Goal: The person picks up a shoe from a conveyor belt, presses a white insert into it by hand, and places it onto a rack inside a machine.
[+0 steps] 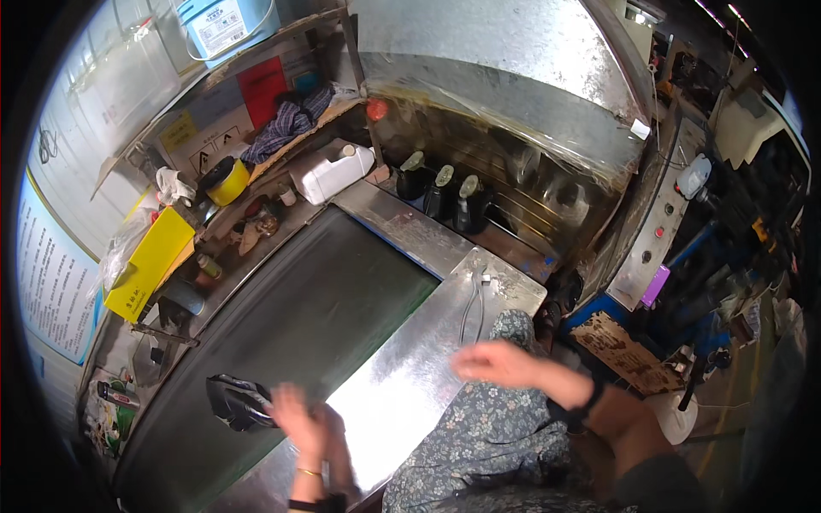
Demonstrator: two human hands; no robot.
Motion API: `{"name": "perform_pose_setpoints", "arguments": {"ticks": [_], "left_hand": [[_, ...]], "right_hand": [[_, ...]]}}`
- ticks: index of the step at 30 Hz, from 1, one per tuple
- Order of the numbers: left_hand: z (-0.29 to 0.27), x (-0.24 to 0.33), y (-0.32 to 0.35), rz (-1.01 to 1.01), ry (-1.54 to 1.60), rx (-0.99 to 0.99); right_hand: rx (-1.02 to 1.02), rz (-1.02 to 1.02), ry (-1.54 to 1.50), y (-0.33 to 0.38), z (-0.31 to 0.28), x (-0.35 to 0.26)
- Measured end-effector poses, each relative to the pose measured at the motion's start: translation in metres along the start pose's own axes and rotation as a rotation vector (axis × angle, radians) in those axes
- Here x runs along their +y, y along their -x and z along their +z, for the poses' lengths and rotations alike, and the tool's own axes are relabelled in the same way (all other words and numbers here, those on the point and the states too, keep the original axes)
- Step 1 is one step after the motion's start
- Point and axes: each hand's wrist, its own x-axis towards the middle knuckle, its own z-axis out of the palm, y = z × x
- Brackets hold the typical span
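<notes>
A glossy black piece, which looks like a shoe upper (237, 402), lies on the dark conveyor belt (299, 299). Beside its right end is my left hand (299, 419), fingers stretched out and smeared by motion; whether they touch the piece is unclear. My right hand (498, 364) hovers over the near side of the shiny metal ledge (389, 385), above my flowered apron (479, 427). Its fingers point left and are blurred, and I cannot make out anything in them. Just beyond it, metal pincers (472, 299) rest on the ledge.
Several black shoe-shaped forms (440, 192) with pale tops stand behind the belt's far end. A white jug (333, 171), a yellow tape roll (227, 181) and a yellow box (150, 265) line the cluttered left shelf. To the right is a control panel (658, 231) with buttons.
</notes>
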Motion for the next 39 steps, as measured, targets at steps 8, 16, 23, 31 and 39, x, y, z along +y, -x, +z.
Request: {"name": "perform_pose_setpoints", "arguments": {"ticks": [8, 16, 23, 31, 39], "left_hand": [[0.074, -0.152, -0.022, -1.192, 0.456, 0.17], [-0.041, -0.081, -0.007, -1.01, 1.566, -0.16], [-0.126, 0.117, 0.058, -0.466, 1.768, -0.593], [-0.103, 0.228, 0.042, 0.023, 1.616, -0.768], [-0.076, 0.297, 0.001, -0.347, 2.099, -1.024]], "right_hand": [[0.564, 0.19, -0.251, 0.206, 0.08, 0.039], [0.62, 0.16, -0.272, 0.21, 0.053, 0.046], [0.542, -0.283, -0.264, 0.105, 0.038, -0.063], [0.75, -0.427, 0.304, 0.138, 0.036, -0.078], [0.454, -0.33, 0.75, 0.172, 0.059, -0.136]]}}
